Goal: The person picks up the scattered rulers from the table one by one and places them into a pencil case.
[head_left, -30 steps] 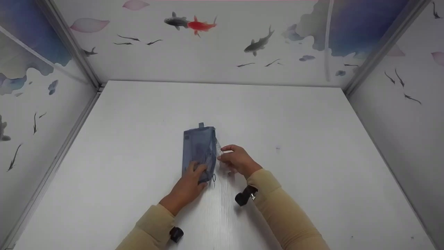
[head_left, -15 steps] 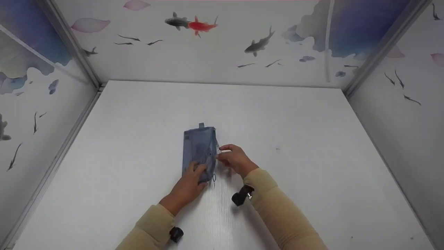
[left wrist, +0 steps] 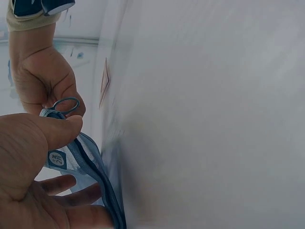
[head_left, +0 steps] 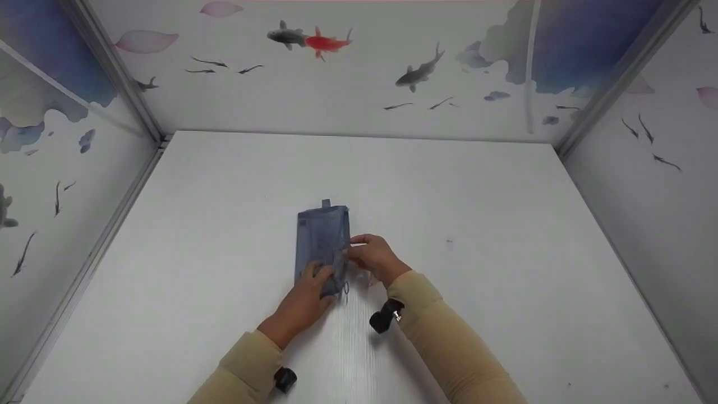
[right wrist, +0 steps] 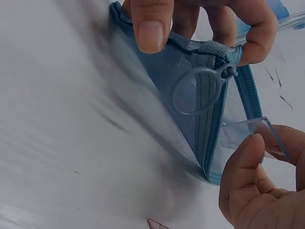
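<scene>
While my left hand pinched the pouch's near end by the zip ring to pin it mid-table, my right hand gripped a clear card. Card sat at the pouch's right edge, likely lined up with the opening.

Enclosed recording booth, not a domestic or commercial room. A white tabletop is bounded at its rear and both sides by upright panels printed with fish and petals, joined at the table's rear corners by metal struts.
</scene>
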`<state>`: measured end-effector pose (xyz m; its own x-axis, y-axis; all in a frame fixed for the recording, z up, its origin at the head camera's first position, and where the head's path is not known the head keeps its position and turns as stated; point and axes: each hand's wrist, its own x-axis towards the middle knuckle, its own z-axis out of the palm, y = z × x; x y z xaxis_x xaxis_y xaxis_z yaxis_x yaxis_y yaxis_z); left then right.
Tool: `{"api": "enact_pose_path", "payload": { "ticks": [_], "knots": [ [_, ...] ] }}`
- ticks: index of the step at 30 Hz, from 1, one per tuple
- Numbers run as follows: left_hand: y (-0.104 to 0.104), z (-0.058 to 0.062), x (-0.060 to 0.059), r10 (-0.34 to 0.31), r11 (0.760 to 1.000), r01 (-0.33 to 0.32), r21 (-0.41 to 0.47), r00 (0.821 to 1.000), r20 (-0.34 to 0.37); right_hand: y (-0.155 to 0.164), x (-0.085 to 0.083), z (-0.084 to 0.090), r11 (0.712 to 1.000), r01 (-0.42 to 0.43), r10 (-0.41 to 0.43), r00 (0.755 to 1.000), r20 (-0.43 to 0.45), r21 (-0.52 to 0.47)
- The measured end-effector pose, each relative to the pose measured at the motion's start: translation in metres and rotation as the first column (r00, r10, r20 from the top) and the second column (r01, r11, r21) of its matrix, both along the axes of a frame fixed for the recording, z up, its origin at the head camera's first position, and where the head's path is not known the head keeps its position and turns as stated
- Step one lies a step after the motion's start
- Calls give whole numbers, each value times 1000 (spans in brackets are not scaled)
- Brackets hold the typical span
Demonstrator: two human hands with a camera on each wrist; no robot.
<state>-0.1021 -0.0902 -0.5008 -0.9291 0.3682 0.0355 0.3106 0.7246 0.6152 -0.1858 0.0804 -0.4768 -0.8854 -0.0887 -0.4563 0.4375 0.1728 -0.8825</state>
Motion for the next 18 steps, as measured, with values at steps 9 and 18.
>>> {"api": "enact_pose_path", "payload": {
  "ticks": [9, 18],
  "knots": [
    [0, -2, -1, 9, 1000, -9, -6, 1000, -5, -6, 0, 0, 1000, 0, 0, 1000, 1, 5],
    [0, -3, -2, 7, 1000, -7, 13, 1000, -20, -11, -1, 0, 1000, -11, 11, 1000, -23, 18]
  ]
}}
